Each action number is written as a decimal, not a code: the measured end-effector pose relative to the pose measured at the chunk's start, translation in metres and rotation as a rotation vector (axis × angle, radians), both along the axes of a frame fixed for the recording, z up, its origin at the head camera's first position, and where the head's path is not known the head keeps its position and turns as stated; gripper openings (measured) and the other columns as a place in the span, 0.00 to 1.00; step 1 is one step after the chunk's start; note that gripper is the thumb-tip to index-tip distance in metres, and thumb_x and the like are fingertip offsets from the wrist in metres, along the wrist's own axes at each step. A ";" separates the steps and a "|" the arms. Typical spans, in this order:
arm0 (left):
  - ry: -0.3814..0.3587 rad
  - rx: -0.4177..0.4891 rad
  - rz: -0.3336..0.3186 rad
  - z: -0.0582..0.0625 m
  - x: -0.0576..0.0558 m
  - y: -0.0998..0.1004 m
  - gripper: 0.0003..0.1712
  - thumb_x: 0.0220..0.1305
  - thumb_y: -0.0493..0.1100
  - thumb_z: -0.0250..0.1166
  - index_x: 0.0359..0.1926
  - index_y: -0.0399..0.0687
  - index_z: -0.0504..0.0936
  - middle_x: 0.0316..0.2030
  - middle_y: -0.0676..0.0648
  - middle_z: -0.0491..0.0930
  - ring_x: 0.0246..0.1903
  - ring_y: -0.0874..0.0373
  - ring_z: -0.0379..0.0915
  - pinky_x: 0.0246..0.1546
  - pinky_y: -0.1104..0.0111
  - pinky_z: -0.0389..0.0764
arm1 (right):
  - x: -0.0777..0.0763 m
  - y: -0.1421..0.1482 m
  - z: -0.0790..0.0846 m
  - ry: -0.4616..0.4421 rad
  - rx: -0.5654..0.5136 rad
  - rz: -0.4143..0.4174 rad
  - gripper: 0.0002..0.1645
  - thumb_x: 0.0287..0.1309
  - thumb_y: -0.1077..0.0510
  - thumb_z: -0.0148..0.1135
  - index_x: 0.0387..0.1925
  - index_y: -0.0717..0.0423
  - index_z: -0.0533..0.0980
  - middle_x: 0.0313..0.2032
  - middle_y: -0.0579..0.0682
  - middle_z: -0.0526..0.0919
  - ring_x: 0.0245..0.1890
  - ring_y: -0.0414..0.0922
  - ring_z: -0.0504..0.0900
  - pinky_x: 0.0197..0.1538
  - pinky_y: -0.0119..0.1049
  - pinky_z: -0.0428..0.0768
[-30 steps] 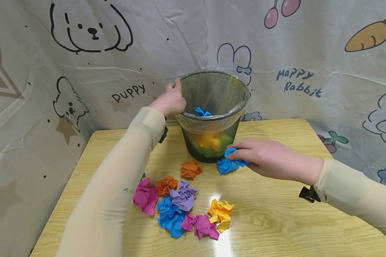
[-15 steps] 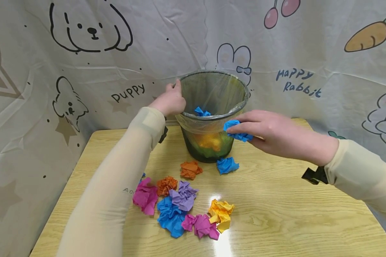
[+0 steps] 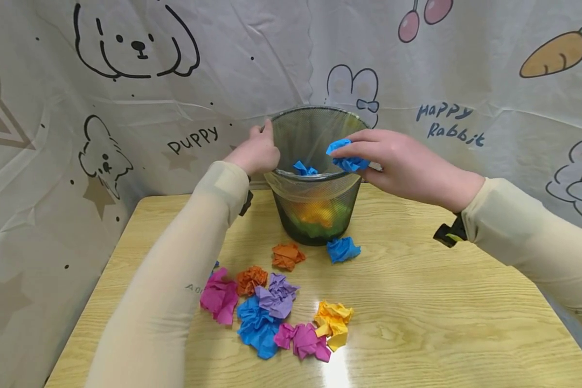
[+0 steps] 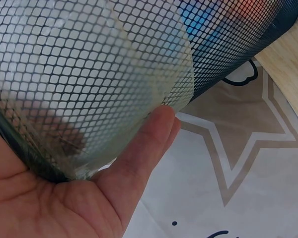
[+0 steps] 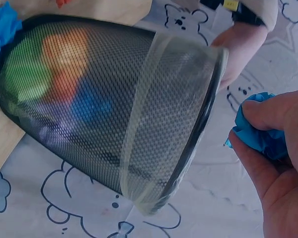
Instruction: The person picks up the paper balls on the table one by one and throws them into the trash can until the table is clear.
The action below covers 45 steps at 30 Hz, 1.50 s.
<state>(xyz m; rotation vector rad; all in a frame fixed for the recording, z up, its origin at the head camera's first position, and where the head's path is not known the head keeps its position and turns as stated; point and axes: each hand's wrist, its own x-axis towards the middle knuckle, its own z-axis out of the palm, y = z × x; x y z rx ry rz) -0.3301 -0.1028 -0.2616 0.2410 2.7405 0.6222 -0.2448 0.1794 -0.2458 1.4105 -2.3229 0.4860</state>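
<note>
A black mesh wastebasket (image 3: 315, 210) with a clear liner folded over its rim stands at the back of the table. My left hand (image 3: 256, 152) grips its left rim; in the left wrist view the thumb (image 4: 144, 144) lies along the outside and fingers show blurred through the mesh. Over the right side of the rim, my right hand (image 3: 407, 161) pinches a crumpled blue paper ball (image 3: 349, 157) between thumb and fingers. Inside the basket lies another blue paper ball (image 3: 304, 168), above green, orange and other colours seen through the mesh (image 5: 64, 74).
Several crumpled paper balls lie on the table (image 3: 446, 302): blue (image 3: 343, 250) by the basket's foot, orange (image 3: 288, 256), purple (image 3: 277, 295), yellow (image 3: 335, 323), magenta (image 3: 218, 296), and a larger blue (image 3: 258, 326). A printed cloth (image 3: 252, 64) hangs close behind the basket.
My right hand has lifted one blue paper ball off the table and carried it up to the basket's right rim. Another blue ball beneath it is now uncovered. The left hand stays put.
</note>
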 end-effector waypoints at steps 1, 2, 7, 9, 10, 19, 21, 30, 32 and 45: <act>0.001 0.001 -0.001 0.000 0.000 0.000 0.44 0.73 0.38 0.34 0.78 0.50 0.17 0.79 0.37 0.20 0.68 0.40 0.61 0.57 0.52 0.67 | -0.003 0.000 0.001 -0.007 0.002 -0.017 0.31 0.54 0.77 0.69 0.60 0.58 0.81 0.57 0.57 0.82 0.54 0.55 0.81 0.55 0.51 0.79; 0.004 0.003 0.000 -0.001 -0.001 0.000 0.44 0.73 0.38 0.35 0.78 0.50 0.17 0.79 0.37 0.20 0.70 0.39 0.59 0.59 0.52 0.66 | -0.006 0.000 0.002 -0.014 0.005 -0.032 0.31 0.55 0.77 0.69 0.60 0.58 0.81 0.56 0.57 0.82 0.54 0.55 0.81 0.55 0.51 0.79; 0.004 0.005 -0.002 -0.002 -0.002 0.000 0.45 0.73 0.38 0.35 0.78 0.50 0.17 0.79 0.37 0.20 0.74 0.38 0.52 0.65 0.52 0.64 | -0.021 -0.003 0.006 -0.040 0.023 -0.102 0.27 0.60 0.72 0.68 0.61 0.59 0.80 0.56 0.58 0.82 0.54 0.55 0.81 0.57 0.52 0.79; 0.003 0.002 -0.003 -0.002 -0.002 0.000 0.45 0.72 0.38 0.35 0.78 0.50 0.16 0.79 0.37 0.19 0.72 0.38 0.55 0.63 0.52 0.65 | -0.027 -0.004 0.007 -0.048 0.031 -0.126 0.26 0.61 0.71 0.68 0.61 0.58 0.80 0.56 0.57 0.82 0.53 0.54 0.81 0.57 0.52 0.78; 0.004 -0.001 -0.002 -0.002 -0.002 0.000 0.45 0.72 0.38 0.35 0.78 0.50 0.16 0.79 0.37 0.19 0.71 0.39 0.59 0.61 0.52 0.66 | -0.029 -0.005 0.007 -0.052 0.033 -0.135 0.25 0.62 0.70 0.68 0.61 0.58 0.80 0.55 0.57 0.83 0.53 0.54 0.81 0.57 0.51 0.79; 0.004 -0.005 0.002 0.000 0.000 0.000 0.44 0.73 0.38 0.34 0.78 0.50 0.17 0.79 0.38 0.21 0.69 0.39 0.62 0.54 0.54 0.67 | -0.051 -0.012 0.013 -0.089 0.043 -0.206 0.23 0.67 0.68 0.64 0.63 0.57 0.79 0.56 0.56 0.83 0.55 0.52 0.80 0.61 0.50 0.75; 0.006 -0.007 0.000 0.001 0.000 0.000 0.44 0.73 0.39 0.34 0.78 0.50 0.17 0.79 0.37 0.21 0.71 0.39 0.58 0.57 0.53 0.67 | -0.056 -0.014 0.014 -0.110 0.053 -0.233 0.23 0.68 0.68 0.61 0.63 0.57 0.79 0.57 0.56 0.82 0.58 0.53 0.79 0.63 0.50 0.74; 0.010 -0.015 -0.008 0.002 0.001 0.000 0.44 0.73 0.39 0.34 0.78 0.48 0.17 0.79 0.35 0.21 0.73 0.38 0.55 0.64 0.53 0.65 | -0.079 -0.022 0.017 -0.171 0.130 -0.309 0.23 0.70 0.69 0.53 0.63 0.59 0.78 0.57 0.58 0.81 0.59 0.55 0.77 0.64 0.51 0.72; 0.009 -0.012 -0.005 0.002 0.002 0.000 0.44 0.73 0.39 0.34 0.78 0.49 0.17 0.79 0.36 0.21 0.72 0.38 0.57 0.63 0.53 0.66 | -0.084 -0.024 0.017 -0.185 0.151 -0.318 0.24 0.70 0.69 0.52 0.64 0.60 0.78 0.58 0.58 0.81 0.59 0.56 0.76 0.64 0.52 0.72; 0.016 -0.011 0.005 -0.002 -0.001 0.000 0.44 0.73 0.39 0.34 0.78 0.50 0.16 0.79 0.37 0.21 0.55 0.43 0.72 0.47 0.55 0.70 | -0.096 -0.025 0.010 -0.237 0.213 -0.353 0.27 0.71 0.66 0.57 0.70 0.57 0.73 0.63 0.60 0.77 0.62 0.58 0.74 0.66 0.54 0.70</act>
